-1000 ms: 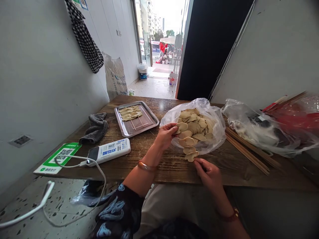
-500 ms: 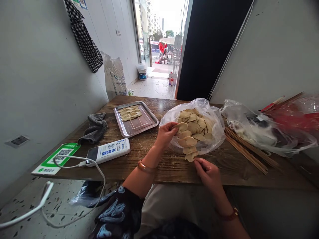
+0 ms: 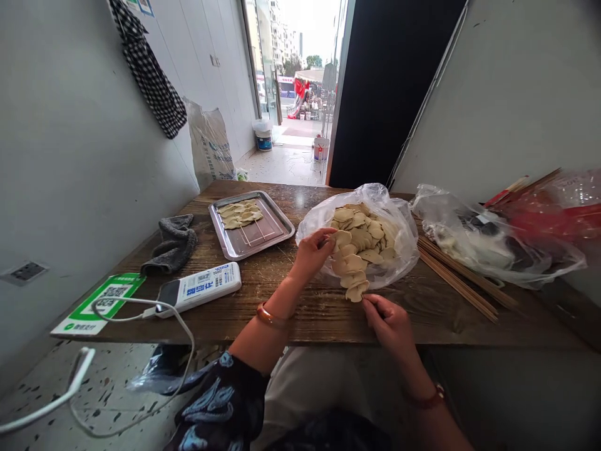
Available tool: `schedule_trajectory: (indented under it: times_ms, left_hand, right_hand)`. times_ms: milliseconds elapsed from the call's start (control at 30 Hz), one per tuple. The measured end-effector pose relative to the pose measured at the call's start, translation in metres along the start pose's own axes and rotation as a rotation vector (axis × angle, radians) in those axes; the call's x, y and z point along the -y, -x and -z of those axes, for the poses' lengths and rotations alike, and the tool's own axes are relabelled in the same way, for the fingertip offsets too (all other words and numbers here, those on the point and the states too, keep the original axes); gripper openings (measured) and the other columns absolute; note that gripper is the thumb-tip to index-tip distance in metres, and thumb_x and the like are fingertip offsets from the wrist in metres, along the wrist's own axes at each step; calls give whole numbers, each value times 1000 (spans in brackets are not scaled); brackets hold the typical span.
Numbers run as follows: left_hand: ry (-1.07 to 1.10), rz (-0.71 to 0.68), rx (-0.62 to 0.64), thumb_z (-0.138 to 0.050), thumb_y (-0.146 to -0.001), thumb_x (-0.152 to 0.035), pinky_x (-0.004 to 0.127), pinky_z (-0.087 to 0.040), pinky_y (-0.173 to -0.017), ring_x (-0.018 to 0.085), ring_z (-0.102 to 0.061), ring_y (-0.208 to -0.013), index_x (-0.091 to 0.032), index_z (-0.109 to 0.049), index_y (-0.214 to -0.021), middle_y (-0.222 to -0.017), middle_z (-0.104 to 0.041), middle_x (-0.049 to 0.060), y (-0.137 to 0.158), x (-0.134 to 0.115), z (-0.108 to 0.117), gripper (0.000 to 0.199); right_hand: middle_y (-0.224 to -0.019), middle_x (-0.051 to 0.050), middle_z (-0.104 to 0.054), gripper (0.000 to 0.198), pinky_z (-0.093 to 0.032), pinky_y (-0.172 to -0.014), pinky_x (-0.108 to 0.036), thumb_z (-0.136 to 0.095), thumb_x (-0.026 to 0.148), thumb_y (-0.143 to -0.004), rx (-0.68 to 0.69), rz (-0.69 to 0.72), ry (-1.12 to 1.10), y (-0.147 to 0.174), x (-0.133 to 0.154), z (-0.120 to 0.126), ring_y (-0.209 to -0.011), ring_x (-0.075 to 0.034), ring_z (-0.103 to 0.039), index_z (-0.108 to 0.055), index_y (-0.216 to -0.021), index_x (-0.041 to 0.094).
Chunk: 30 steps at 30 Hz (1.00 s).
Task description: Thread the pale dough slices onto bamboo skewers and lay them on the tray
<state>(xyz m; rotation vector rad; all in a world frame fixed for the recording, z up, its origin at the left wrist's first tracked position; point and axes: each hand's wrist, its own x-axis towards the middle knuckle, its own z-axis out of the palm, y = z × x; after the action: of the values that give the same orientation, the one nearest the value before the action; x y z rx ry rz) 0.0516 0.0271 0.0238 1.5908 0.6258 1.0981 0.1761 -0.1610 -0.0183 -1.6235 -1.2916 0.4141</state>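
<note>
A wavy row of thin, round tan slices (image 3: 353,279) stretches between my two hands above the table's front. My left hand (image 3: 313,252) pinches the top slice, beside the open plastic bag (image 3: 313,216). At the lower end, my right hand (image 3: 389,321) is closed with thumb and forefinger on the thin end of a skewer (image 3: 363,299); the rest of the skewer is hidden by the slices. Inside the bag lies a heap of loose slices (image 3: 370,227). On the metal tray (image 3: 277,241) to the left, more slices (image 3: 239,214) sit flat on skewers.
Bare wooden skewers (image 3: 457,279) lie right of the bag, near another clear plastic bag (image 3: 530,269). At left are a grey cloth (image 3: 171,244), a white power bank (image 3: 201,288) with a looping cable (image 3: 188,332), and a green QR card (image 3: 101,304).
The whole view has shifted slightly, so everything sits a little further left. Both hands keep their hold on the row of slices, with little other movement.
</note>
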Motion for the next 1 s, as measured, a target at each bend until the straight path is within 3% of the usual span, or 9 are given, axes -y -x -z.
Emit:
schedule_trajectory:
  times_ms: [233,400,533,633,800,1000]
  left_hand:
    - [0,24,92,-67,-73,-25,20,-32,-54,8,-41,-56,-16,-60,-121,-62,-54,-4,2,-3,-4,50]
    - [193,120,154,-75,-68,-30,19,-32,-52,6,-41,-53,-15,-57,-124,-58,-49,-7,5,-9,-8,60]
    - [475,297,127,-79,-65,-42,23,-45,-63,11,-56,-67,-15,-64,-111,-75,-63,2,7,-17,-8,55]
    - [559,380,185,-78,-66,-47,24,-48,-65,14,-61,-73,-13,-69,-102,-86,-68,7,9,-18,-9,50]
    - [626,396,327,-77,-69,-45,24,-49,-67,17,-64,-77,-12,-71,-101,-90,-71,11,15,-18,-17,46]
    - [679,401,272,-81,-65,-35,29,-52,-74,22,-68,-85,-12,-72,-99,-92,-73,12,17,-20,-21,43]
  right_hand:
    - [-50,4,-51,31,-39,-49,-22,-51,39,-90,4,-40,-42,-1,5,2,-47,-12,-50,-71,-87,16]
    - [-50,4,-49,30,-37,-50,-23,-51,39,-90,-3,-50,-90,-1,0,3,-47,-12,-48,-71,-88,16]
    - [-50,5,-49,30,-37,-51,-23,-52,40,-90,-30,-78,-148,0,-6,4,-48,-12,-47,-70,-90,15]
    - [-51,4,-49,30,-37,-52,-24,-52,40,-90,-28,-87,-159,1,-6,6,-50,-12,-47,-69,-92,16]
    - [-52,4,-48,30,-37,-52,-23,-52,40,-90,-3,-72,-157,0,-3,6,-50,-12,-47,-70,-92,16]
    - [-52,3,-53,32,-41,-51,-23,-54,41,-88,-6,-54,-110,-3,0,2,-49,-13,-51,-73,-91,16]
